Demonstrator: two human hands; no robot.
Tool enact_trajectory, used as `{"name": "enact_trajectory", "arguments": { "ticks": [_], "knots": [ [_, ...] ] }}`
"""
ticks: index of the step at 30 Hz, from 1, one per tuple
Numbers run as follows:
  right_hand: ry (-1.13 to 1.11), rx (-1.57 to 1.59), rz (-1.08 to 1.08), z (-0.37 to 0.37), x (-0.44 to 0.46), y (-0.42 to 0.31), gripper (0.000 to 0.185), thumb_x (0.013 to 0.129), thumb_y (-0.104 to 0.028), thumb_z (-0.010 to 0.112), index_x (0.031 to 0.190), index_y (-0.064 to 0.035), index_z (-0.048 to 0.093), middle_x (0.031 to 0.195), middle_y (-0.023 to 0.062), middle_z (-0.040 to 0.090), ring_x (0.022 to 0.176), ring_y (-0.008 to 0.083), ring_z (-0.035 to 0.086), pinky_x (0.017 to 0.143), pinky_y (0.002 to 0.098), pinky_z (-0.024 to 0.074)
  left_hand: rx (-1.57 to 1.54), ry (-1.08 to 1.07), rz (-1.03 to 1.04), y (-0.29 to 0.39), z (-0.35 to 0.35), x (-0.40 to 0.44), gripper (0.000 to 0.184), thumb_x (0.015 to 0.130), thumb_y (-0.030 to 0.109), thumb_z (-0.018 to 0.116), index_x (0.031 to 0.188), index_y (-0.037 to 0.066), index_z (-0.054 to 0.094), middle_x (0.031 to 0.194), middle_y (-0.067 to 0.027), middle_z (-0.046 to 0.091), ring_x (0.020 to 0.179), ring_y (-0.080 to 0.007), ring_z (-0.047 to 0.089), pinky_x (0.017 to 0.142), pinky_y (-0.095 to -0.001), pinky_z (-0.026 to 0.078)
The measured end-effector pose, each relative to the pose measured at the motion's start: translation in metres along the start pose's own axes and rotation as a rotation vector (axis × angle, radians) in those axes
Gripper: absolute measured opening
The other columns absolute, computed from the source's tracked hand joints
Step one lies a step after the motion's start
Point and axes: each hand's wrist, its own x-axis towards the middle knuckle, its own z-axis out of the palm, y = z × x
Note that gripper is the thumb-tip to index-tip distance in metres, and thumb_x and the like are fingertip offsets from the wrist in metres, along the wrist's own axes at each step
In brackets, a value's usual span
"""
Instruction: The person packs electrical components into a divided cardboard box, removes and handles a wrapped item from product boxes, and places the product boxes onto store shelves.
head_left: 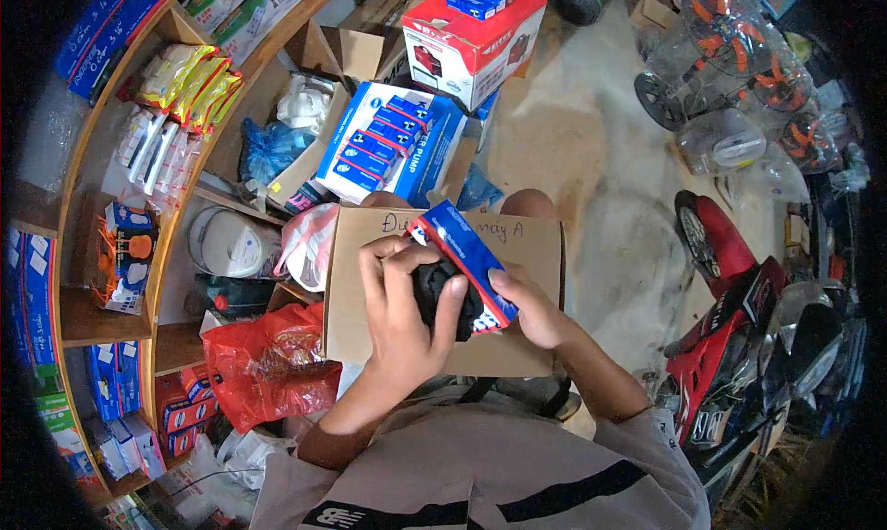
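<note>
A cardboard box point(370, 253) with handwriting on its upper edge lies in front of my body. Above it, my left hand point(397, 299) has its fingers wrapped round a black object point(432, 285), whose details are partly hidden. Tilted against that object is a small blue and red box point(467, 248). My right hand point(527, 308) grips this small box at its lower right end, thumb on its top face. The two held things touch each other.
Wooden shelves point(74, 179) with packaged goods stand at the left. Several small blue boxes lie on a water pump box point(443, 128), near a red and white box point(494, 31). A red bag point(268, 364) sits lower left. Fans point(721, 40) and a red motorbike point(721, 345) are at the right.
</note>
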Motion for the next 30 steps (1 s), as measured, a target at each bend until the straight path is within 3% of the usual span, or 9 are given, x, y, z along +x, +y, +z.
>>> {"name": "enact_trajectory", "arguments": {
  "ticks": [3, 8, 14, 16, 20, 21, 26, 28, 30],
  "knots": [
    [-0.008, -0.14, -0.111, 0.0, 0.003, -0.002, 0.062, 0.107, -0.043, 0.047, 0.149, 0.0025, 0.044, 0.125, 0.0127, 0.063, 0.112, 0.0186, 0.058, 0.1, 0.0332, 0.0444, -0.001, 0.018, -0.017, -0.008, -0.004, 0.005, 0.03, 0.09, 0.008, 0.071, 0.113, -0.003, 0.054, 0.106, -0.0211, 0.054, 0.103, -0.038, 0.051, 0.089, -0.0474, 0.044],
    [-0.008, -0.312, -0.087, -0.002, 0.005, -0.021, 0.058, 0.108, -0.035, 0.048, 0.152, 0.0014, 0.042, 0.121, 0.0105, 0.065, 0.107, 0.0182, 0.059, 0.097, 0.0331, 0.0462, -0.039, 0.047, -0.086, -0.036, -0.002, 0.007, 0.027, 0.092, 0.01, 0.067, 0.112, -0.003, 0.053, 0.104, -0.021, 0.052, 0.096, -0.0363, 0.055, 0.087, -0.0445, 0.044],
    [-0.118, -0.124, 0.091, -0.013, 0.024, -0.028, 0.057, 0.109, -0.035, 0.048, 0.151, 0.0017, 0.043, 0.121, 0.011, 0.067, 0.109, 0.0156, 0.06, 0.099, 0.0321, 0.0456, -0.082, 0.045, -0.263, -0.069, -0.001, 0.008, 0.026, 0.095, 0.013, 0.065, 0.112, -0.003, 0.053, 0.103, -0.0201, 0.054, 0.096, -0.0357, 0.057, 0.087, -0.0432, 0.046],
    [-0.072, -0.331, 0.009, -0.011, 0.031, -0.046, 0.056, 0.107, -0.036, 0.05, 0.145, 0.0041, 0.048, 0.126, 0.0142, 0.067, 0.113, 0.0198, 0.063, 0.101, 0.0336, 0.0467, -0.114, 0.038, -0.354, -0.078, -0.001, 0.008, 0.026, 0.096, 0.014, 0.065, 0.112, -0.003, 0.054, 0.102, -0.0198, 0.055, 0.096, -0.0355, 0.057, 0.086, -0.0429, 0.046],
    [0.055, -0.428, -0.068, -0.034, 0.043, -0.054, 0.057, 0.108, -0.032, 0.053, 0.152, 0.0019, 0.041, 0.119, 0.013, 0.069, 0.1, 0.0166, 0.067, 0.091, 0.0355, 0.0531, -0.107, -0.056, -0.407, -0.082, -0.002, 0.005, 0.028, 0.095, 0.018, 0.069, 0.113, -0.001, 0.058, 0.101, -0.0194, 0.058, 0.093, -0.0366, 0.061, 0.085, -0.0435, 0.049],
    [0.081, -0.321, -0.006, -0.035, 0.055, -0.071, 0.057, 0.107, -0.031, 0.054, 0.152, 0.0017, 0.041, 0.114, 0.0127, 0.07, 0.099, 0.0172, 0.068, 0.09, 0.0337, 0.0533, -0.118, -0.069, -0.41, -0.082, -0.002, 0.004, 0.029, 0.094, 0.017, 0.07, 0.113, 0.0, 0.058, 0.102, -0.0195, 0.058, 0.094, -0.037, 0.062, 0.085, -0.0435, 0.05],
    [0.297, -0.514, -0.126, -0.074, 0.138, -0.099, 0.056, 0.104, -0.03, 0.06, 0.151, -0.0039, 0.046, 0.096, 0.0061, 0.069, 0.07, 0.009, 0.059, 0.061, 0.0242, 0.0479, -0.153, -0.06, -0.38, -0.09, -0.002, 0.003, 0.031, 0.09, 0.015, 0.074, 0.114, 0.001, 0.059, 0.105, -0.02, 0.06, 0.096, -0.0387, 0.064, 0.084, -0.0443, 0.053],
    [0.45, -0.695, -0.268, -0.104, 0.182, -0.095, 0.052, 0.101, -0.029, 0.065, 0.145, -0.0033, 0.053, 0.087, 0.0033, 0.067, 0.064, 0.0073, 0.055, 0.057, 0.0231, 0.0449, -0.16, -0.09, -0.39, -0.092, -0.002, 0.005, 0.033, 0.089, 0.015, 0.076, 0.114, 0.001, 0.059, 0.105, -0.021, 0.061, 0.096, -0.0401, 0.066, 0.082, -0.0452, 0.055],
    [0.529, -0.839, -0.293, -0.141, 0.228, -0.098, 0.051, 0.098, -0.03, 0.07, 0.139, -0.0015, 0.058, 0.09, 0.0091, 0.072, 0.07, 0.0128, 0.064, 0.063, 0.0281, 0.0513, -0.181, -0.057, -0.352, -0.098, 0.001, 0.007, 0.033, 0.089, 0.015, 0.076, 0.113, 0.0, 0.059, 0.102, -0.0209, 0.061, 0.092, -0.0399, 0.067, 0.077, -0.0454, 0.057]
  ]
}}
